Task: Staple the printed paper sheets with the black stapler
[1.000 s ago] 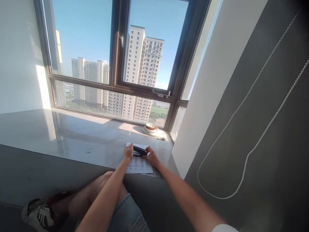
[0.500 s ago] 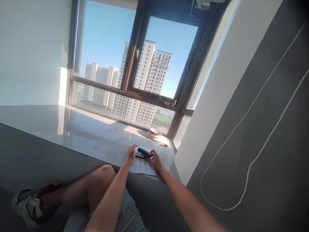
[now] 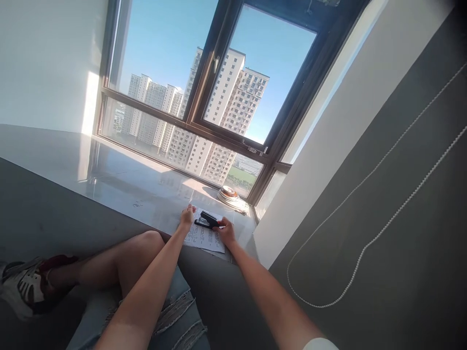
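Observation:
My right hand (image 3: 226, 232) is closed around the rear end of a black stapler (image 3: 207, 219). The stapler lies across the upper part of a printed sheet of paper (image 3: 202, 238), its front end pointing left, with a gap between its top arm and base. My left hand (image 3: 187, 216) is at the upper left edge of the paper, fingers closed on that edge, close to the stapler's front end. The paper, seemingly more than one sheet, rests on the glossy window ledge (image 3: 120, 180) near its front edge.
Behind the paper, a stack of round plate-like items (image 3: 229, 193) sits by the window frame (image 3: 189, 127). A beaded blind chain (image 3: 359, 265) hangs at the right wall. My bent leg (image 3: 142, 248) is below the ledge's front edge.
The whole view has shifted and tilted, so hands, paper and stapler appear farther left and higher. Both hands keep their holds; a little more of the paper shows around the stapler.

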`<action>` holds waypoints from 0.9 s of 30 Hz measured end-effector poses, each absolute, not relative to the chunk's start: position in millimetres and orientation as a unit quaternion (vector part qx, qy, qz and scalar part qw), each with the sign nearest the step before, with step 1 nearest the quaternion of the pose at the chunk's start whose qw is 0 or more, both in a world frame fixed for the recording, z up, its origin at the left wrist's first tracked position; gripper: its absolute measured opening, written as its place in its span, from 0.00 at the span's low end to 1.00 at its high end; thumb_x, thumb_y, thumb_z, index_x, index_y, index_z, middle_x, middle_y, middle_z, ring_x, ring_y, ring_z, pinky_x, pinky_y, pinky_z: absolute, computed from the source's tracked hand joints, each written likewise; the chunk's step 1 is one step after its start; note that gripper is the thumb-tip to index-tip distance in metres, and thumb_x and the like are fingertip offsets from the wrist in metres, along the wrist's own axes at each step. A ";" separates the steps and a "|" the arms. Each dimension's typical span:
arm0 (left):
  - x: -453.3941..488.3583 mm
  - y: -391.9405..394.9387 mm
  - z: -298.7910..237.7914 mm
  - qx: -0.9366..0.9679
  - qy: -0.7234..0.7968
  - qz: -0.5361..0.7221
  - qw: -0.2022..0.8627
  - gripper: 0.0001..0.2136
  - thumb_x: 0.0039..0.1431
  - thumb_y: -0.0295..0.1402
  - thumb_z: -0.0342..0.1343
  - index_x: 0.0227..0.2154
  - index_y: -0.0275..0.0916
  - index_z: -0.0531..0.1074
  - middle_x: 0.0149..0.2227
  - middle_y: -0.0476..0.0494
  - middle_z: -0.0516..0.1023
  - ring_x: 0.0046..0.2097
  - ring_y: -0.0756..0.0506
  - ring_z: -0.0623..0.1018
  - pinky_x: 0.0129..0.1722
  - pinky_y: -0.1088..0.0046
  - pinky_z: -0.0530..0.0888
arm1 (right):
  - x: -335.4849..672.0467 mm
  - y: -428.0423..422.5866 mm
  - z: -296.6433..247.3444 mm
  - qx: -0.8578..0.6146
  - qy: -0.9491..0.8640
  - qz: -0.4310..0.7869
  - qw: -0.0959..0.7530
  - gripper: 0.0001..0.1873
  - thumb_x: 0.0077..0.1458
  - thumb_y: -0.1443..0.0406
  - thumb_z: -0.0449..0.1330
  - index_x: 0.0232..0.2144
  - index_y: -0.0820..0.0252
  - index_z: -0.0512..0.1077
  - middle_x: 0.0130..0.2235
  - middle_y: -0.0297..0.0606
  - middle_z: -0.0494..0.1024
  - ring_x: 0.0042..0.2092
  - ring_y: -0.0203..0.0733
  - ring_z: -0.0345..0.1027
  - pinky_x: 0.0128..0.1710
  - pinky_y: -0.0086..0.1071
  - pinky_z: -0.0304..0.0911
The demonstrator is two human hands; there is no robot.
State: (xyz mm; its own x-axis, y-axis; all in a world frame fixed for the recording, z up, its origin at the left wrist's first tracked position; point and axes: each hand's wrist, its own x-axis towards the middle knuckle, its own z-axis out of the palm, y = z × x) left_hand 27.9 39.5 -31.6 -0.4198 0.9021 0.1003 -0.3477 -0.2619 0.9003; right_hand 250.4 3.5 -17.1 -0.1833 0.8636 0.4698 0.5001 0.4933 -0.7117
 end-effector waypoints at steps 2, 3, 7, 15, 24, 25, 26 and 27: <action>27.9 39.9 -29.7 0.298 0.442 0.723 0.439 0.17 0.70 0.43 0.46 0.30 0.40 0.73 0.36 0.37 0.81 0.48 0.40 0.81 0.55 0.64 0.72 | 250.5 1.1 -14.9 -0.468 -0.739 0.200 0.442 0.13 0.47 0.57 0.64 0.28 0.57 0.65 0.34 0.37 0.80 0.37 0.43 0.71 0.35 0.34 0.62; 27.9 39.3 -28.4 0.289 0.445 0.722 0.444 0.18 0.70 0.42 0.46 0.30 0.39 0.73 0.37 0.36 0.81 0.47 0.41 0.81 0.55 0.64 0.72 | 250.6 0.0 -14.0 -0.474 -0.737 0.194 0.441 0.13 0.47 0.57 0.64 0.27 0.57 0.65 0.34 0.37 0.80 0.36 0.43 0.70 0.35 0.34 0.62; 27.4 32.8 -22.4 0.273 0.438 0.722 0.462 0.19 0.72 0.42 0.45 0.32 0.38 0.74 0.38 0.35 0.82 0.48 0.41 0.82 0.55 0.64 0.73 | 250.6 -3.9 -10.7 -0.492 -0.740 0.167 0.426 0.12 0.48 0.58 0.64 0.29 0.59 0.67 0.34 0.36 0.79 0.35 0.41 0.67 0.37 0.35 0.61; 25.5 21.1 -8.7 0.223 0.403 0.715 0.527 0.27 0.75 0.46 0.38 0.30 0.35 0.76 0.38 0.31 0.83 0.46 0.40 0.83 0.53 0.64 0.74 | 250.6 -6.2 -6.2 -0.474 -0.789 0.106 0.377 0.27 0.48 0.55 0.68 0.48 0.61 0.70 0.38 0.36 0.75 0.42 0.44 0.65 0.47 0.37 0.61; 16.7 4.6 4.4 0.126 0.291 0.700 0.639 0.29 0.74 0.50 0.38 0.42 0.30 0.76 0.40 0.30 0.82 0.43 0.41 0.82 0.44 0.68 0.78 | 248.9 -17.9 -5.4 -0.448 -0.835 0.009 0.318 0.16 0.60 0.61 0.63 0.50 0.55 0.76 0.41 0.37 0.81 0.44 0.45 0.72 0.52 0.38 0.60; 16.4 2.5 4.7 0.118 0.280 0.690 0.657 0.27 0.74 0.49 0.40 0.44 0.29 0.76 0.40 0.30 0.82 0.43 0.41 0.82 0.43 0.68 0.78 | 249.5 -19.8 -5.8 -0.437 -0.838 -0.014 0.326 0.17 0.61 0.62 0.63 0.52 0.54 0.75 0.43 0.37 0.82 0.46 0.46 0.73 0.53 0.38 0.60; 16.4 0.6 4.7 0.110 0.272 0.679 0.673 0.26 0.73 0.48 0.41 0.47 0.27 0.74 0.40 0.29 0.81 0.42 0.40 0.82 0.43 0.67 0.79 | 250.3 -21.8 -5.8 -0.425 -0.840 -0.038 0.334 0.18 0.61 0.63 0.62 0.54 0.53 0.75 0.47 0.39 0.82 0.49 0.47 0.73 0.54 0.39 0.60; 16.6 -1.0 4.6 0.103 0.262 0.669 0.688 0.26 0.73 0.47 0.42 0.50 0.26 0.73 0.41 0.28 0.81 0.43 0.40 0.82 0.43 0.65 0.79 | 251.2 -23.8 -5.6 -0.413 -0.842 -0.061 0.341 0.19 0.62 0.65 0.61 0.55 0.52 0.75 0.50 0.40 0.81 0.51 0.47 0.72 0.55 0.39 0.60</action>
State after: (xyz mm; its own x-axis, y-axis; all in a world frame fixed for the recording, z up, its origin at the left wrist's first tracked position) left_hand 16.6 -1.0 4.6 -0.0314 0.9744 -0.2226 -0.8661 0.0846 0.4927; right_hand 251.2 -23.8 -5.6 -0.4257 0.6538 0.6256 0.7377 0.6511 -0.1785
